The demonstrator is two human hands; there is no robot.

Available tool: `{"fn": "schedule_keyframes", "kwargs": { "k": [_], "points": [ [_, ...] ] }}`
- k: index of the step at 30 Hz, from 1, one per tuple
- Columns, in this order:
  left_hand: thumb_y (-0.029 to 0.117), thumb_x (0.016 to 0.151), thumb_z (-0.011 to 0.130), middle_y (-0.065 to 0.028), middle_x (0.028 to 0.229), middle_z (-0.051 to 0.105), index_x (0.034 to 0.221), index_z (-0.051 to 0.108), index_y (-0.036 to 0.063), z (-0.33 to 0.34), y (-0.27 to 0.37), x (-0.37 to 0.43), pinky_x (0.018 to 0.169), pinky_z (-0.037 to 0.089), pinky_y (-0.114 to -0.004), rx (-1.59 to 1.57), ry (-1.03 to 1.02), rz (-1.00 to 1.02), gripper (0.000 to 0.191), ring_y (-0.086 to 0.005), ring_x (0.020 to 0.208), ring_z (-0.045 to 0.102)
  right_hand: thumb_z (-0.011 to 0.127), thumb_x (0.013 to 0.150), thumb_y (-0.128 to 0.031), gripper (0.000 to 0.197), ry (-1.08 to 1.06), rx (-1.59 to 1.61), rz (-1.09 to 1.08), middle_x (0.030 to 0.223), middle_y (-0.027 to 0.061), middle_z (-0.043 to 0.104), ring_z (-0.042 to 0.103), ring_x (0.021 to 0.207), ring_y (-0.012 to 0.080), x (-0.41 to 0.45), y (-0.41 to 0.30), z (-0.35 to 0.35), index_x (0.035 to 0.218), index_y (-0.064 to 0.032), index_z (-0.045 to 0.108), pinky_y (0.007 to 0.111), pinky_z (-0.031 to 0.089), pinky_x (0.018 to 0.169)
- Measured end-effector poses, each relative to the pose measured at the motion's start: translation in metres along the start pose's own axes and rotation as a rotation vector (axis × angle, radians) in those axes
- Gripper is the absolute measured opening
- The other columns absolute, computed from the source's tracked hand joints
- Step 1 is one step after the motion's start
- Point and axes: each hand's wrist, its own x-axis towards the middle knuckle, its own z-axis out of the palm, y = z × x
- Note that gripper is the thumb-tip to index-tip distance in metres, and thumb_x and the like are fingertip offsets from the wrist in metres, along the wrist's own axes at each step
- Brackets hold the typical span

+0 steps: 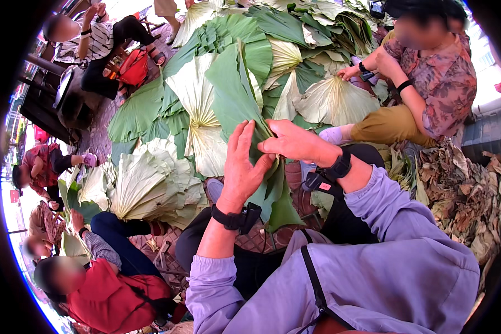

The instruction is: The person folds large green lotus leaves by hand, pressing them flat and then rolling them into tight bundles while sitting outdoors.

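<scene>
Both of my hands are together on a folded green lotus leaf (234, 89) in front of me. My left hand (246, 165) lies against its near left side, with the fingers raised and the thumb by the fold. From the right, my right hand (294, 140) pinches the leaf between thumb and fingers. The upper part of the leaf points away from me, and a green lower part (284, 208) hangs below my hands. Beyond it, a pale leaf (202, 112) lies underside up on a large pile of green leaves (137, 110).
A stack of pale folded leaves (150, 183) lies at the left. Dry brown leaves (463, 200) are heaped at the right. A person at the right (434, 79) touches a pale leaf (338, 100). A person in red (117, 296) sits at the lower left, with others beyond, near a red bag (133, 67).
</scene>
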Motion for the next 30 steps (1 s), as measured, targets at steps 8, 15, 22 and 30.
{"fn": "schedule_keyframes", "kwargs": {
  "k": [8,15,22,30],
  "points": [
    [0.014,0.077,0.083,-0.0196,0.162,0.041,0.161,0.044,0.0092,-0.018,-0.003,0.010,0.124,0.034,-0.044,-0.177,-0.120,-0.050,0.093,-0.0346,0.152,0.040,0.070,0.096,-0.017,0.025,-0.039,0.029,0.026,0.088,-0.0022,0.064,0.054,0.077,0.0063,0.009,0.006,-0.002,0.112,0.0011,0.063,0.028,0.044,0.066],
    [0.017,0.073,0.086,-0.0195,0.165,0.039,0.161,0.044,0.0104,-0.029,-0.002,0.015,0.126,0.031,-0.045,-0.199,-0.159,-0.053,0.098,-0.0344,0.154,0.037,0.070,0.095,-0.020,0.031,-0.001,-0.069,0.042,0.085,-0.0015,0.058,0.049,0.070,0.0059,0.005,-0.020,-0.008,0.117,0.0013,0.063,0.029,0.039,0.056],
    [0.026,0.070,0.095,-0.0236,0.165,0.036,0.162,0.042,0.0135,-0.012,-0.002,0.018,0.122,0.038,-0.049,-0.064,-0.181,0.028,0.107,-0.0431,0.151,0.039,0.070,0.096,-0.024,0.035,0.028,0.057,0.123,0.080,-0.0023,0.056,0.045,0.064,0.0043,-0.010,-0.029,-0.010,0.121,-0.0005,0.062,0.028,0.032,0.047],
    [0.022,0.070,0.094,-0.0245,0.162,0.040,0.160,0.043,0.0111,-0.006,0.005,0.016,0.120,0.038,-0.051,0.073,-0.124,0.065,0.105,-0.0442,0.146,0.043,0.074,0.091,-0.010,0.042,-0.016,0.417,-0.108,0.106,0.0031,0.069,0.060,0.095,0.0109,-0.004,-0.005,0.003,0.128,0.0034,0.062,0.030,0.051,0.082]
  ]
}}
